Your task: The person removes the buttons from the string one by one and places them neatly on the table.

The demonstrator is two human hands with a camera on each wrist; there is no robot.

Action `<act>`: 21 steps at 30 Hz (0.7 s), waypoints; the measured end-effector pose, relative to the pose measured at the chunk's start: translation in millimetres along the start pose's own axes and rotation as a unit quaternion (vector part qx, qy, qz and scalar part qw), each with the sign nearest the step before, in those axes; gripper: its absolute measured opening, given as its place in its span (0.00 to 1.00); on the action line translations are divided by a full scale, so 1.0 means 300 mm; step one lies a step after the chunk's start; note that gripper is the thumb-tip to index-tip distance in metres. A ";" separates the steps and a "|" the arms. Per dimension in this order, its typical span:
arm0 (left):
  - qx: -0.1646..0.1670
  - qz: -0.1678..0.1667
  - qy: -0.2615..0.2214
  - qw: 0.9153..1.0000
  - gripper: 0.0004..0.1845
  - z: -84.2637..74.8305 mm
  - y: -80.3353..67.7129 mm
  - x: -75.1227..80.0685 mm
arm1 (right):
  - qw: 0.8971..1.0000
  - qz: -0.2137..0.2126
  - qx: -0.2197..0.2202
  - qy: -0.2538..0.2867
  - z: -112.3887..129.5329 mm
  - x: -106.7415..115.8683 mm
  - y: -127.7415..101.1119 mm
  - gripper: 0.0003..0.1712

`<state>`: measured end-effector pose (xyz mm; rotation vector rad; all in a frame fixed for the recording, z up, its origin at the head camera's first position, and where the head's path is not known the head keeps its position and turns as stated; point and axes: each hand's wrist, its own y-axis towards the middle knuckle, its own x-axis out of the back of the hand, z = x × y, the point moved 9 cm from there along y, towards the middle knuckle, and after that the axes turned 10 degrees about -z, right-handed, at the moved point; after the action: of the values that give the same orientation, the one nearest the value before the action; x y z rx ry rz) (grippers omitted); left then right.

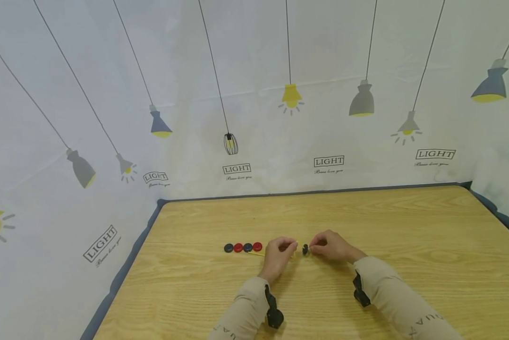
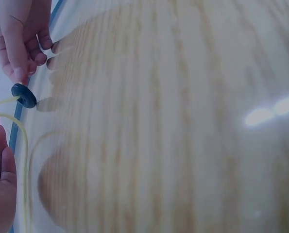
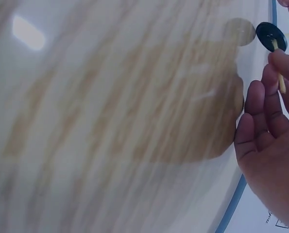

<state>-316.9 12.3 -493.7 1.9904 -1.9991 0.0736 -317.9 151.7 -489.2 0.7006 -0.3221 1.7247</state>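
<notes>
A row of black and red buttons (image 1: 242, 247) lies on the wooden table (image 1: 407, 226), threaded on a yellow string (image 1: 256, 253) that runs to my left hand (image 1: 278, 255). My left hand (image 2: 1, 184) holds that string (image 2: 24, 145) with curled fingers. A dark button (image 1: 305, 249) (image 2: 24, 95) (image 3: 271, 36) hangs between the hands on the string. My right hand (image 1: 331, 246) (image 2: 15, 39) (image 3: 268, 131) pinches the string's tip (image 3: 281, 83), which pokes through the button, its fingertips right against the button.
A white cloth printed with lamps (image 1: 254, 118) walls in the table's back and left side. The table's dark blue edge (image 1: 127, 264) runs along the left. Bare wood lies to the right of and in front of the hands.
</notes>
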 end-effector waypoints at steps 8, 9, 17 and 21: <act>0.006 0.003 -0.002 1.000 0.07 0.027 -0.004 -0.006 | 0.999 -0.033 -0.016 0.024 -0.001 0.025 0.002 0.07; 0.005 0.005 -0.001 1.000 0.07 0.026 -0.006 -0.007 | 0.999 -0.036 -0.023 0.028 -0.002 0.027 0.002 0.08; 0.000 0.019 0.011 1.000 0.09 0.016 -0.019 -0.011 | 0.995 -0.046 -0.042 0.072 0.020 0.035 0.002 0.09; -0.009 0.025 0.004 1.000 0.08 -0.026 -0.036 -0.006 | 0.994 -0.045 -0.049 0.086 0.028 0.031 0.003 0.10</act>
<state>-304.8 15.6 -488.7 1.9262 -2.0363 0.0742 -317.7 154.0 -476.8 0.4848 -0.2496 1.6590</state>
